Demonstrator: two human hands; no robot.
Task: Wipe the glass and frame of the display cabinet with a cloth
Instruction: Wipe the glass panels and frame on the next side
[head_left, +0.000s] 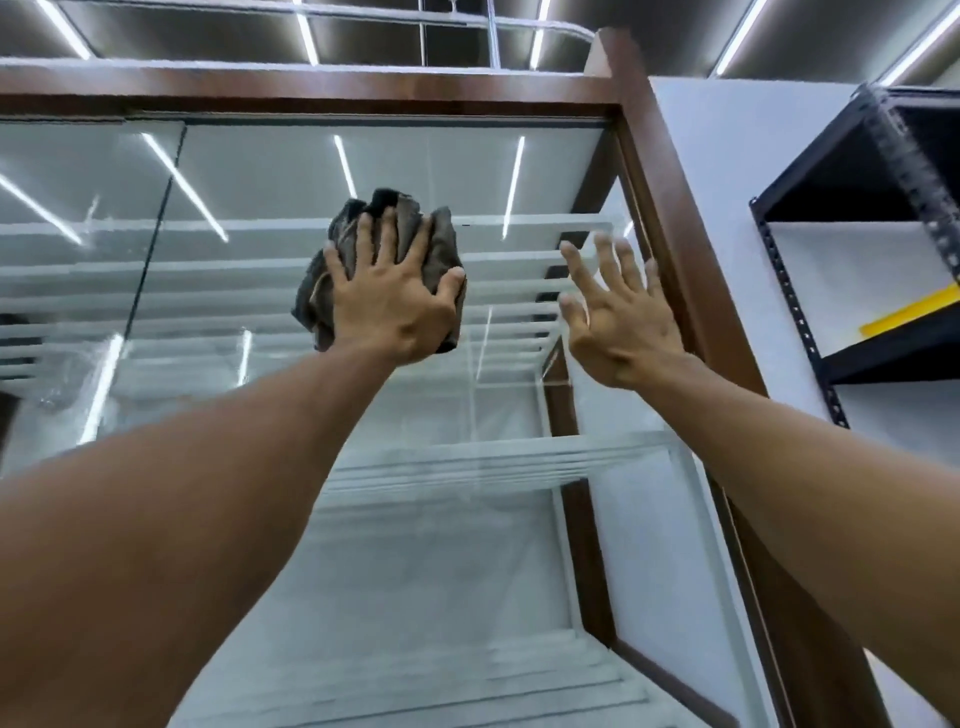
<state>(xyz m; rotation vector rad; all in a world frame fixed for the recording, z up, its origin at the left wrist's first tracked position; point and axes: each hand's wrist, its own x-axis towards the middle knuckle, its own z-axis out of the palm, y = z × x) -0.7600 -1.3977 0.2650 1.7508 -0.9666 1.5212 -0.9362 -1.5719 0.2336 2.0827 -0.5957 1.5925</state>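
The display cabinet fills the view, with a brown wooden frame (670, 208) around a large glass front (260, 171). White shelves show behind the glass. My left hand (395, 296) presses a crumpled dark grey cloth (441, 239) flat against the upper glass, fingers spread and straight over it. My right hand (618, 312) is raised beside it with fingers spread and straight, at the glass near the frame's right post; it holds nothing.
A black metal rack (789, 291) with a yellow strip on one shelf stands to the right of the cabinet, past a white wall. Ceiling light strips reflect in the glass. A vertical seam between glass panes runs at the left.
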